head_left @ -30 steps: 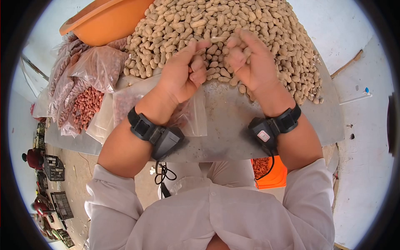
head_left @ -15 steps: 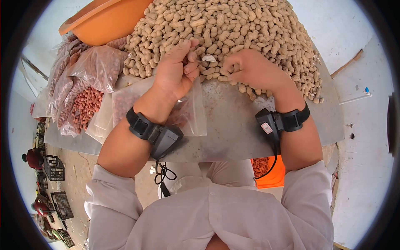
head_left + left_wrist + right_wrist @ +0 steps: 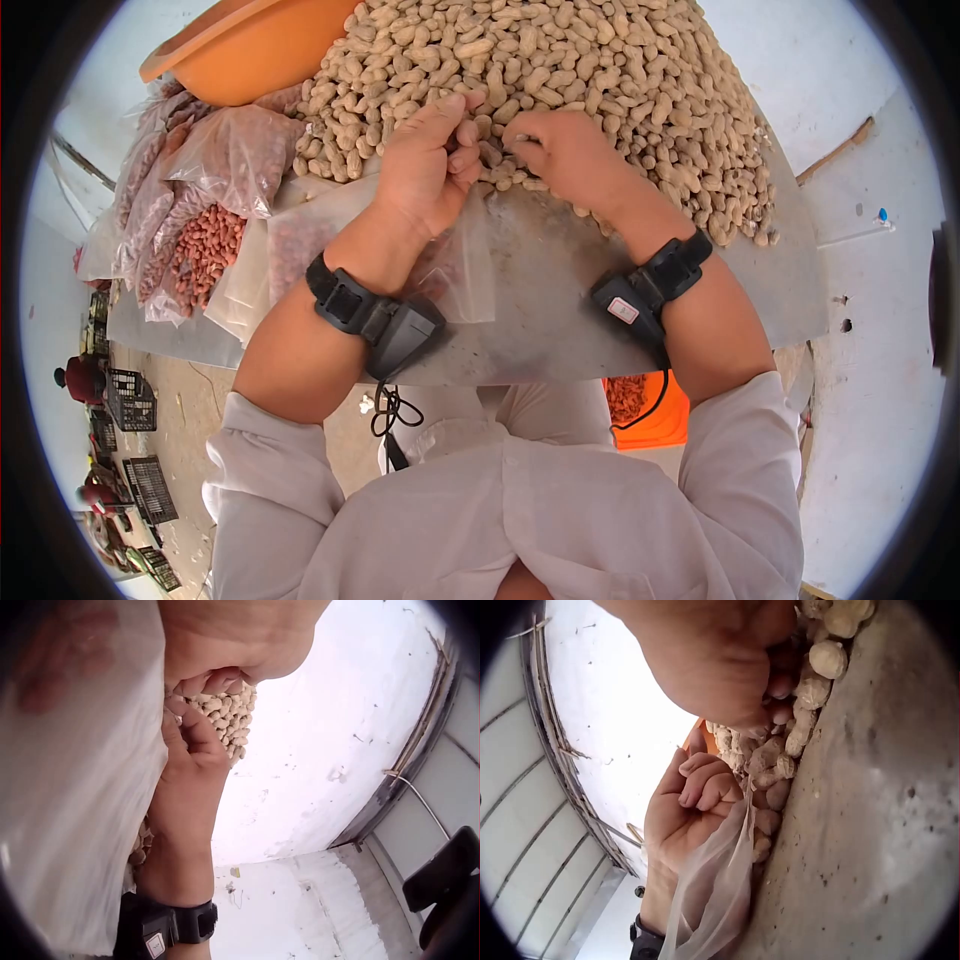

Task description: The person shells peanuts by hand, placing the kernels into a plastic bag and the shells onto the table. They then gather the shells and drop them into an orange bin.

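Over the near edge of a heap of unshelled peanuts (image 3: pixel 560 60), my two hands are close together. The left hand (image 3: pixel 425 160) is palm up with curled fingers; something dark red, like shelled peanut kernels, shows between them in the head view. My right hand (image 3: pixel 575 155) has its back to the head camera and its fingers bent, pinching a small pale thing like a peanut at the fingertips. In the left wrist view the fingertips of the right hand (image 3: pixel 187 742) come up under the left hand. The right wrist view shows the left hand (image 3: pixel 694 795) behind a plastic bag edge.
Clear plastic bags of red kernels (image 3: pixel 215 250) lie on the metal table (image 3: pixel 550 300) at left, one partly under my left forearm. An orange basin (image 3: pixel 255 50) is at the back left. Below the table edge is an orange container (image 3: pixel 655 415) with reddish contents.
My right hand first dropped to the heap's near edge, then moved back left beside the left hand. A pale shell piece between the hands no longer shows. The left hand has barely moved.
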A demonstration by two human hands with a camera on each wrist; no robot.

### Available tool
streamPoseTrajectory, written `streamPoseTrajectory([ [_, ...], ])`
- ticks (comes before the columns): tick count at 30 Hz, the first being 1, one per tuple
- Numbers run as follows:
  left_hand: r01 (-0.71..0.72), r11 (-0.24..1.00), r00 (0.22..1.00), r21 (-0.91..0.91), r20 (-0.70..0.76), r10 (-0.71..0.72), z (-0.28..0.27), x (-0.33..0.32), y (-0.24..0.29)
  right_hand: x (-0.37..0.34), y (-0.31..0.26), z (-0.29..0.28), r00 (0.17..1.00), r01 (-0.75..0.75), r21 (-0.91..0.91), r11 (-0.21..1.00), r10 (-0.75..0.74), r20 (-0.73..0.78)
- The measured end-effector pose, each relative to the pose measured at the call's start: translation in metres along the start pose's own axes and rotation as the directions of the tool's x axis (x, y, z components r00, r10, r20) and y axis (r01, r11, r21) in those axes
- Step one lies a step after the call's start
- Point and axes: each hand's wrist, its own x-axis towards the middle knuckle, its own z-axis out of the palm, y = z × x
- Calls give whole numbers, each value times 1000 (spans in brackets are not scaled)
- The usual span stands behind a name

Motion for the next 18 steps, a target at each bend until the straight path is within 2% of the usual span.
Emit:
streamPoseTrajectory([
  [1, 2, 1000, 1000, 7, 8, -2, 0, 0, 1, 0, -1, -3, 1000, -7, 45, 999, 8, -29],
  [2, 3, 1000, 1000, 12, 15, -3, -1, -1, 1, -1, -3, -9, 988, -148, 240, 959, 156, -17],
  [3, 7, 1000, 1000, 8, 20, -7, -2, -1, 2, 0, -9, -20, 955, -276, 421, 864, 295, 22],
  [4, 11, 1000, 1000, 4, 26, -11, -2, -1, 2, 0, -11, -28, 905, -387, 578, 718, 417, 87],
  [7, 15, 1000, 999, -8, 28, -15, -2, -2, 3, -3, -1, -47, 916, -376, 774, 509, 330, 227],
  [9, 14, 1000, 999, -10, 35, -14, -3, -2, 3, -9, -10, -63, 946, -318, 507, 801, 233, 226],
  [11, 8, 1000, 999, -8, 53, -7, -4, -1, 4, -10, -14, -66, 949, -201, 205, 958, 138, 284],
  [13, -6, 1000, 999, -19, 39, 6, -4, -2, 4, -13, -8, -58, 921, -53, -72, 996, 76, 382],
  [18, -13, 1000, 999, -20, 35, 13, -3, -1, 3, -14, -8, -41, 895, -95, -200, 975, 172, 412],
])
